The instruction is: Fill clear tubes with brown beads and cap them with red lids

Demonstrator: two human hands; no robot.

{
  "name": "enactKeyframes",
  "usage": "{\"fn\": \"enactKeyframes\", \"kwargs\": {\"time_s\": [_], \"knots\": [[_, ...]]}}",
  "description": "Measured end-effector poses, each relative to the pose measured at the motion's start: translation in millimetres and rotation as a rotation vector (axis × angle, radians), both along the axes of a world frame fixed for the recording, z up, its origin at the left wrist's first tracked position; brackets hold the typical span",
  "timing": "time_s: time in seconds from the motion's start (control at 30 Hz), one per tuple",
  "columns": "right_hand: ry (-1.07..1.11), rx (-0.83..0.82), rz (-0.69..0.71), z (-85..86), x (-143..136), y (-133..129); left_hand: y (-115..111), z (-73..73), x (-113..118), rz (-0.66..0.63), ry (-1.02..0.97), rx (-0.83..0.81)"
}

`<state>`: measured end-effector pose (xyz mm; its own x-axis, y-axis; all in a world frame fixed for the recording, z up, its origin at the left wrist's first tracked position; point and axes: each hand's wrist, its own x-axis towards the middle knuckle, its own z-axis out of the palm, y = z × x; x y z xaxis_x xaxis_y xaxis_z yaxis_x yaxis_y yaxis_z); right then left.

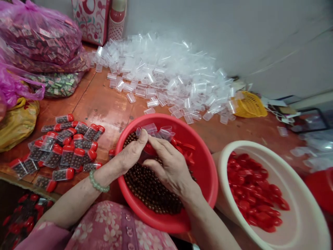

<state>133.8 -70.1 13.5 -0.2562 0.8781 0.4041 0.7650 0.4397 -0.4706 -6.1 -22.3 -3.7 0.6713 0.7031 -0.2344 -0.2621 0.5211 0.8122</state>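
Observation:
My left hand [131, 151] and my right hand [170, 165] meet over a red basin [204, 189]. Between them is a small clear plastic case with a red cap [148, 149], mostly hidden by my fingers. My left fingers are closed round it, and my right fingers and thumb press at its red end. Below my hands, dark brown beads [153, 191] fill the near part of the basin. Several empty clear sleeves [166, 132] and loose red caps [187, 151] lie at the basin's far side.
Filled red-capped cases [69, 154] are heaped at the left. A wide pile of clear sleeves [166, 76] lies along the wall. A cream tub [293, 208] at the right contains red caps [252, 194]. Pink bags [41, 38] stand back left; a yellow basket [251, 104] sits back right.

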Motion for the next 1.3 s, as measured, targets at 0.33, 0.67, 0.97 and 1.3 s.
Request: {"fn": "enactKeyframes", "kwargs": {"time_s": [0.33, 0.67, 0.97, 1.3], "knots": [[-0.322, 0.016, -0.078, -7.8, -9.0, 0.9, 1.8, -1.8, -0.1, 0.001, -0.159, -0.150], [-0.453, 0.055, 0.008, -2.2, -11.9, 5.0, -0.7, -5.1, 0.9, -0.009, -0.121, -0.157], [-0.461, 0.036, 0.046, -2.6, -10.6, 5.0, -1.4, -2.4, 2.3, -0.013, -0.087, -0.099], [-0.519, 0.294, 0.024, -5.7, -9.4, 8.6, -3.4, 6.0, 5.2, 0.224, 0.185, 0.047]]}}
